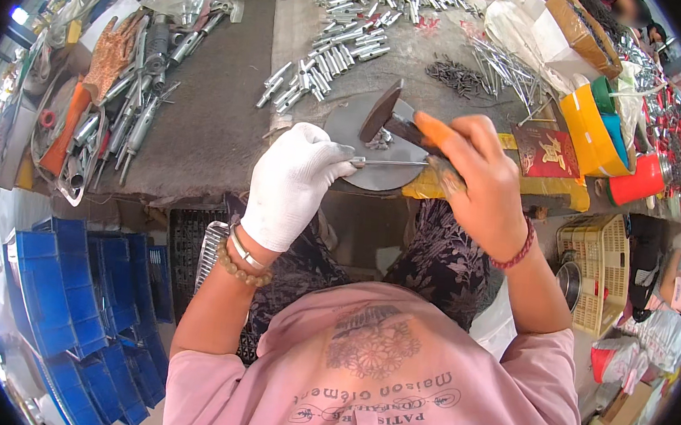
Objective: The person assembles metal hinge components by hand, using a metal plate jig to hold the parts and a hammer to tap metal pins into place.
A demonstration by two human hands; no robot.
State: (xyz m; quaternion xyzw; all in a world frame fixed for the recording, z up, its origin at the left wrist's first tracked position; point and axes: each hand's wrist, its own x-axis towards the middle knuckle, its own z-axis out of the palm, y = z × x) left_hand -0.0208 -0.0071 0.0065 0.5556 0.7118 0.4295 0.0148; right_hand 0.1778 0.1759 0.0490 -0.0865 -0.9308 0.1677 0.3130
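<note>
My left hand (291,180), in a white knit glove, pinches a small metal piece at one end of a thin metal rod (393,163). The rod lies level above the near part of a round dark metal plate (380,179) at the table's front. My right hand (481,176), bare with an orange cover on one finger, is closed round the handle of a hammer (380,112). The hammer's head hangs over the plate, beside a small heap of tiny metal bits (379,141). The rod's right end reaches my right fingertips; whether they grip it is unclear.
Many shiny metal tubes (329,66) lie beyond the plate. Dark small pins (454,75) and long thin rods (511,65) lie farther right. A yellow box (595,129) and a red flask (639,180) stand at right. Tools pile up at left, above blue bins (55,285).
</note>
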